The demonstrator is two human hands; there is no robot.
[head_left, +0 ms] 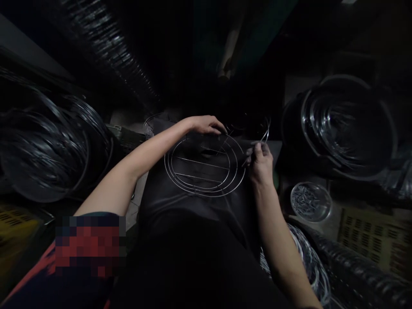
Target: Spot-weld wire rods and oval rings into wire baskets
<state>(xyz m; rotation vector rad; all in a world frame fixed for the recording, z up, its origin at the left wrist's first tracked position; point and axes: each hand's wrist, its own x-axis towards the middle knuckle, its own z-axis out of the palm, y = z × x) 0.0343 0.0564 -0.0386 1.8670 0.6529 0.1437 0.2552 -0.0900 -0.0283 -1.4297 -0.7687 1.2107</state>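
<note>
A round wire rack [201, 165], made of concentric rings with straight crossbars, lies over the dark apron on my lap. My left hand [207, 124] reaches across to its far side, fingers bent down at the rim; the fingertips are in shadow. Just right of the rack is my right hand [260, 159], with darkened fingertips closed on a thin bent wire [267, 131] that sticks up beyond the fingers. Darkness hides the machine parts just past the rack.
Buckets with wire rings stand at the left [106, 171] and right [391, 128]. A round bowl of short metal pieces [310, 201] sits at right, near a yellow crate [370, 236]. Wire rings [310, 262] lie beside my right forearm. A rod-like machine part [230, 51] hangs ahead.
</note>
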